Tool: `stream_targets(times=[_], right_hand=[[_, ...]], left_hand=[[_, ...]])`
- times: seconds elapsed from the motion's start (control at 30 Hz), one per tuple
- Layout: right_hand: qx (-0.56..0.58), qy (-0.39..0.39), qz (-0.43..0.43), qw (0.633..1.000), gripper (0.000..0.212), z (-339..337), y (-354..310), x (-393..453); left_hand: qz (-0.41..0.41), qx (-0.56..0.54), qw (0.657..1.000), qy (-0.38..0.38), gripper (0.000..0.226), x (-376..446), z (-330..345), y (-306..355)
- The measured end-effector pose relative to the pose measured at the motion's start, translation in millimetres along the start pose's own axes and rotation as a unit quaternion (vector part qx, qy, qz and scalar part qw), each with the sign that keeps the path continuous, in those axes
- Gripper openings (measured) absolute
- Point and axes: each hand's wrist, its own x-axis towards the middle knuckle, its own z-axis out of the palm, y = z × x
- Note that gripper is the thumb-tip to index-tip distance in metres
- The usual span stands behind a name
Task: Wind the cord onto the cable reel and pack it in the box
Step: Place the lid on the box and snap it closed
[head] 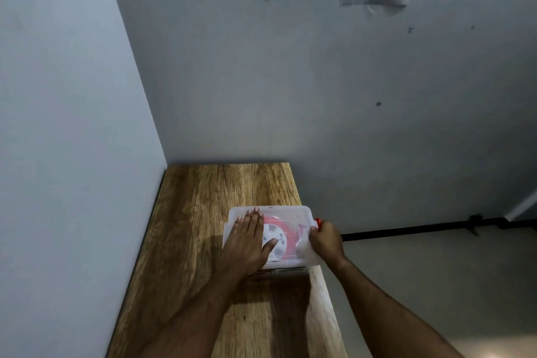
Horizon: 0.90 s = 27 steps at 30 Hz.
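A clear plastic box (290,212) with its translucent lid on stands on the wooden table (203,197), near the right edge. Through the lid I see the red and white cable reel (280,231) lying flat inside. My left hand (250,241) lies flat on the left half of the lid, fingers straight. My right hand (325,238) grips the box's right end, fingers curled at the red latch (318,222).
The table stands in a corner, with a grey wall on the left and another behind. Its right edge drops to a light floor. A black bar (421,229) runs along the floor by the back wall.
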Motion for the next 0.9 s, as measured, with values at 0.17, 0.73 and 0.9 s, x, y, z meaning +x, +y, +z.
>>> stream_targets(times=[0.17,0.73,0.9], right_hand=[[-0.031,0.034,-0.036,0.998,0.012,-3.3,-11.7,-13.5],[-0.359,-0.069,-0.316,0.876,0.074,30.2,-31.5,-24.2],[-0.353,-0.076,-0.324,0.874,0.069,42.0,-13.0,-18.2]], left_hand=[[0.006,-0.005,1.0,0.002,0.082,0.7,2.9,0.4],[-0.002,0.003,0.999,0.036,0.076,-1.4,7.2,-0.4],[-0.002,-0.035,0.995,0.091,0.059,-3.8,7.4,1.0]])
